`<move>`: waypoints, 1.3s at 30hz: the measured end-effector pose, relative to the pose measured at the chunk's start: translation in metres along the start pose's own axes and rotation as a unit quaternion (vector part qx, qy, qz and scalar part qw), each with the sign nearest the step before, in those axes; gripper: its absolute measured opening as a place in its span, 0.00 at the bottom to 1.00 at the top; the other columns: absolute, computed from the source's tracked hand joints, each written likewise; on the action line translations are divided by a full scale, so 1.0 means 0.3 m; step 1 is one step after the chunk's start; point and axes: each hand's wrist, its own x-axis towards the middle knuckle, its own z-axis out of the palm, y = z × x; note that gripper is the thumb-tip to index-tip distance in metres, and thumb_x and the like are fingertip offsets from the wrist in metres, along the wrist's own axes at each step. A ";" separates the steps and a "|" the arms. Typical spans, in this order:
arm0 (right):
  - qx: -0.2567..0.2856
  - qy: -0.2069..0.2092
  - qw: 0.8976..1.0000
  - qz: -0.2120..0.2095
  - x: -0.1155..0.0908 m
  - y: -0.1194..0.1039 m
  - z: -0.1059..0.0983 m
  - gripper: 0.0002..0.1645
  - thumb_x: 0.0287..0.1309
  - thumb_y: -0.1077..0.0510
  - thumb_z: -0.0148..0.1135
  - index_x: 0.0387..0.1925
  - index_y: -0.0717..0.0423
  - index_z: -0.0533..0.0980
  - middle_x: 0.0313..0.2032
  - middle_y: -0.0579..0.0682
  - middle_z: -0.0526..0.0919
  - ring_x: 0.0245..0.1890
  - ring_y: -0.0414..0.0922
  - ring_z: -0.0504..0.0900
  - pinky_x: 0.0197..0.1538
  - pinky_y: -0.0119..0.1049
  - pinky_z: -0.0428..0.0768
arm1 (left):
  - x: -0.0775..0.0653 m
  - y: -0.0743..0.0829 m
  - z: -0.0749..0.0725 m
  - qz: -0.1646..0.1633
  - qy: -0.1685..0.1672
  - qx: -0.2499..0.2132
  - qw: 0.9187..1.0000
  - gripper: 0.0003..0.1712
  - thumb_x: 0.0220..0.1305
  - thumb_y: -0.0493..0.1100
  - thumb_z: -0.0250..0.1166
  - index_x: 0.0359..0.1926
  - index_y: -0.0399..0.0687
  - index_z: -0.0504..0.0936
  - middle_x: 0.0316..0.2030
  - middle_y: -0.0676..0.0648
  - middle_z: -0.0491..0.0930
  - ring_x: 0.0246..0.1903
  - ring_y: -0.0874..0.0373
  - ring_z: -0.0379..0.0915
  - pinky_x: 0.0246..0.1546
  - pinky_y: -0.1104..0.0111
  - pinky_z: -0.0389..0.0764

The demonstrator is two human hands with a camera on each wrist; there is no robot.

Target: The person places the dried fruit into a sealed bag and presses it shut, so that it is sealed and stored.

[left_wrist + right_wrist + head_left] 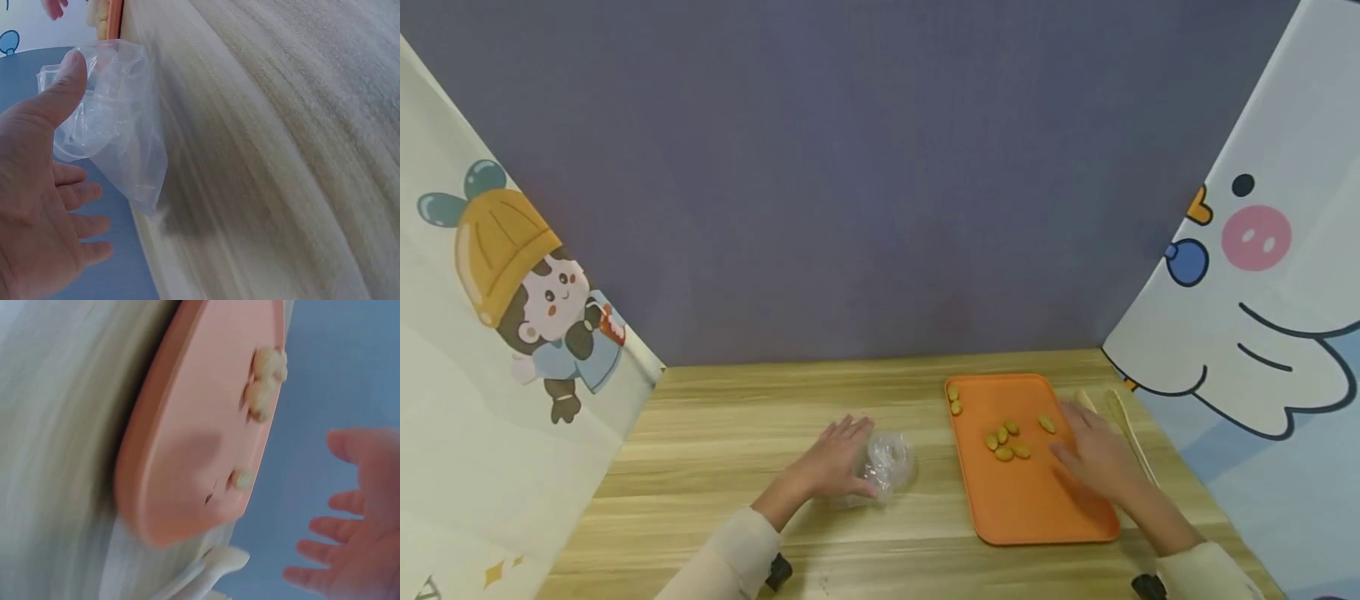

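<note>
On the table in the head view lies a crumpled clear plastic bag. My left hand is right beside it with fingers spread and relaxed. In the left wrist view the thumb overlaps the bag, while the other fingers point forward with nothing in them. To the right is an orange tray with several small yellow-brown oval nut-like pieces, some grouped near its middle, two by the left rim. My right hand hovers over the tray's right edge, fingers apart and holding nothing.
Right of the tray lie long, pale wooden utensils; one has a spoon-like head in the right wrist view. A dark grey wall rises behind the table, with cartoon-printed panels on both sides.
</note>
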 end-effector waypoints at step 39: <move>-0.037 -0.188 0.945 0.265 -0.133 0.254 -0.019 0.47 0.67 0.45 0.54 0.63 0.87 0.57 0.54 0.90 0.64 0.51 0.82 0.70 0.48 0.71 0.77 | 0.054 -0.005 0.065 -0.015 -0.006 -0.067 0.998 0.52 0.60 0.63 0.71 0.71 0.31 0.66 0.71 0.36 0.69 0.70 0.42 0.68 0.72 0.52 0.71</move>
